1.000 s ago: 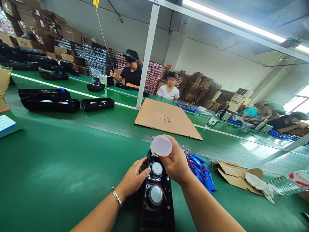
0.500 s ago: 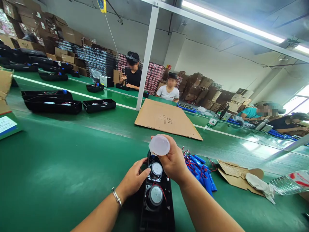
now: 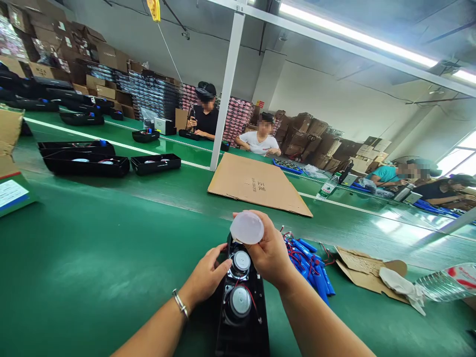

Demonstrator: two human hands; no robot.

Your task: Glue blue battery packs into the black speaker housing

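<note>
Speaker housing [image 3: 241,307], black with two round drivers, steadied by left hand [image 3: 206,275]; right hand [image 3: 269,253] pinches a translucent cap [image 3: 247,227].

Both forearms come into view bare — no sleeves reach them, and neither hand wears a glove. The left hand [image 3: 206,275] has a thin silver bracelet [image 3: 180,303] around its wrist, a plain metal band. The right hand [image 3: 269,253] and its wrist carry nothing — no ring, watch or band shows. The fingernails are short and unpainted.
</note>
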